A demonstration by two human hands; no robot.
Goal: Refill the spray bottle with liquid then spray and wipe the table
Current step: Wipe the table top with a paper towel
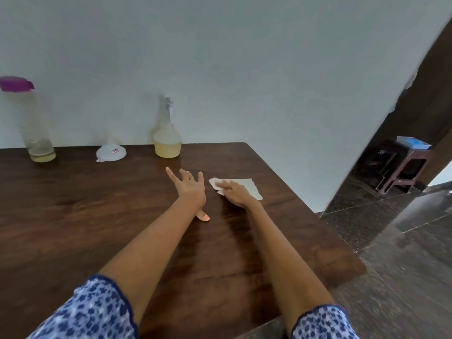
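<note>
Bench: dark wooden bench [97,216] set against a pale wall, its right edge bordering a dark tiled floor.
Spray bottle: the spray bottle [167,135] stands upright at the far edge of the bench, near the wall; clear body, round at the base, holding yellowish liquid in its lower part; spray head on top, blurred.
Funnel: white funnel [111,151] resting mouth-down on the bench, left of the spray bottle and apart from it.
Tall bottle: clear tall bottle [36,128] with a purple lid, at far left; a little yellowish liquid at the bottom.
Paper towel: white paper towel [241,188] lying flat on the bench near its right edge.
Left hand: left hand [192,189] stretched forward over the bench, fingers spread and straight; grip released, holding nothing.
Right hand: right hand [234,192] lying on the paper towel's near left part, fingers extended on the sheet; grip released, pressing rather than clasping.
Sleeves: blue floral sleeves at both upper arms.
Background: a small stool [401,165] with a bluish item on top, through the doorway at right.
</note>
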